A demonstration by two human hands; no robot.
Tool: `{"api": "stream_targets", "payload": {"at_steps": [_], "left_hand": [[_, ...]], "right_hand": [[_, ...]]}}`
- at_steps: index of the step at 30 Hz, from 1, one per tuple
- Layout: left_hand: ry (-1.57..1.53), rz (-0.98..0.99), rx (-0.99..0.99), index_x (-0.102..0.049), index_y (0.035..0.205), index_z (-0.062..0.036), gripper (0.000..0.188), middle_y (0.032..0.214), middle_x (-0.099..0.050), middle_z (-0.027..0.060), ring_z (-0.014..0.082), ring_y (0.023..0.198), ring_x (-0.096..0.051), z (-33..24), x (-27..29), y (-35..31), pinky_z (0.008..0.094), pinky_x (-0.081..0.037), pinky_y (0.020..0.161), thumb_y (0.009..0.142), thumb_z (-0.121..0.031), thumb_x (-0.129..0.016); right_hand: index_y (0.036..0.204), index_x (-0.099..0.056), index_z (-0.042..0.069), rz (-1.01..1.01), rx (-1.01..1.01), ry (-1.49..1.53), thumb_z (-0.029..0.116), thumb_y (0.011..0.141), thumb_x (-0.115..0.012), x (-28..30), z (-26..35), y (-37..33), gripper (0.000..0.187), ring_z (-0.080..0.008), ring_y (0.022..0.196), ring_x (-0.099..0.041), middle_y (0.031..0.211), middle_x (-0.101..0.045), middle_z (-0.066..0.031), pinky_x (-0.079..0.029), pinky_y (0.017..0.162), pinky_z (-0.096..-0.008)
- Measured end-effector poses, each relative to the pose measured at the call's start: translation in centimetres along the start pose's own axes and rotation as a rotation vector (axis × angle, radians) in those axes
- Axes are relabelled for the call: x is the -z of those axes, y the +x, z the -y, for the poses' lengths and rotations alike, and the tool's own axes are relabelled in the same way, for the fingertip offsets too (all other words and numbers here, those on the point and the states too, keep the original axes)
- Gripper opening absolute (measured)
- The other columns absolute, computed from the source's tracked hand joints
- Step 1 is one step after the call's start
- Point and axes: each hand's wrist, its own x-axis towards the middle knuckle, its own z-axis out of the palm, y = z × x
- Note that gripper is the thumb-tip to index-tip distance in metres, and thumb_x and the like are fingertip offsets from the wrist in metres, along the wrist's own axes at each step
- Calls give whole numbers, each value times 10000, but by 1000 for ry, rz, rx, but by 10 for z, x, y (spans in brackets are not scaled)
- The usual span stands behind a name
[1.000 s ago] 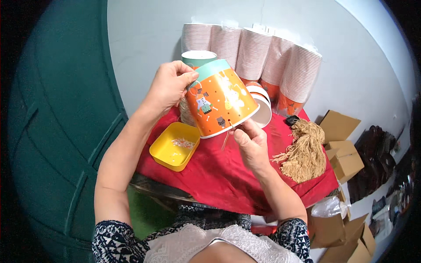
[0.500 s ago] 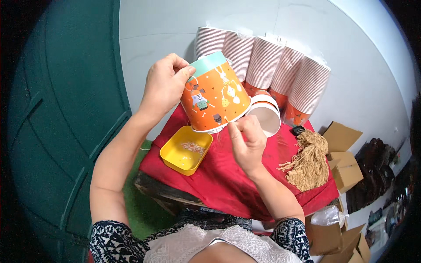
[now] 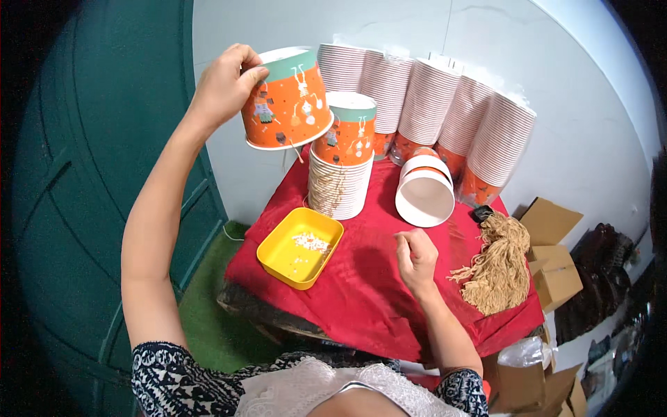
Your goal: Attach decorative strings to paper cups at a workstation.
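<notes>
In the head view, the left hand (image 3: pixel 226 85) pinches its fingers on the orange bucket (image 3: pixel 290 104), rim down near the nested stack (image 3: pixel 342 186) (presumably gripping the teal end leaves the rim free). The right hand (image 3: pixel 419 260) curls its fingers together above the tabletop (image 3: pixel 347 295).

Stands as a bench (image 3: pixel 244 306) under red cloth (image 3: pixel 361 309); bears a yellow tray (image 3: pixel 283 244), upturned bucket stack (image 3: pixel 353 182), tipped buckets (image 3: pixel 424 198), tan yarn (image 3: pixel 497 270) and, behind, wrapped stacks (image 3: pixel 426 97).

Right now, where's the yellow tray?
In the head view, the tray sits on the red cloth, left of centre, just in front of the nearest upright cup stack.
</notes>
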Motion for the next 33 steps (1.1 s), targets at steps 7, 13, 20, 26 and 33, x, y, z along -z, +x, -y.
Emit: {"api": "stream_targets", "payload": {"at_steps": [7, 13, 20, 26, 33], "left_hand": [[-105, 46, 100, -607, 879, 19, 146, 817, -630, 82, 162, 715, -617, 42, -29, 34, 322, -508, 647, 871, -120, -653], [-301, 69, 208, -618, 872, -10, 109, 767, -615, 48, 112, 605, -586, 65, -58, 54, 265, -470, 451, 889, -115, -640], [-358, 142, 209, -615, 892, 6, 136, 719, -602, 47, 110, 570, -583, 55, -99, 67, 265, -487, 448, 900, -129, -632], [-381, 220, 199, -622, 869, 8, 147, 719, -614, 46, 113, 579, -580, 44, -124, 76, 274, -494, 466, 894, -137, -620], [-349, 285, 169, -639, 876, 11, 174, 720, -628, 52, 120, 590, -586, 33, -147, 76, 288, -492, 487, 878, -163, -631]], "right_hand": [[775, -628, -10, 46, -279, -32, 7, 844, -614, -2, -44, -42, 72, -286, 604, -609, 688, -600, -157, -482, 570, -369], [786, -645, -10, 122, -343, -22, 28, 836, -628, 2, -45, -47, 65, -299, 613, -641, 706, -630, -177, -502, 573, -378], [781, -648, -4, 187, -370, 8, 41, 832, -637, 1, -44, -49, 69, -308, 613, -645, 699, -624, -183, -505, 568, -386], [793, -659, -4, 249, -357, 9, 51, 835, -637, -2, -42, -50, 72, -313, 628, -652, 713, -632, -185, -512, 573, -391], [805, -665, -3, 254, -365, 14, 59, 834, -640, -3, -44, -52, 73, -318, 635, -653, 717, -637, -184, -516, 580, -389]]}}
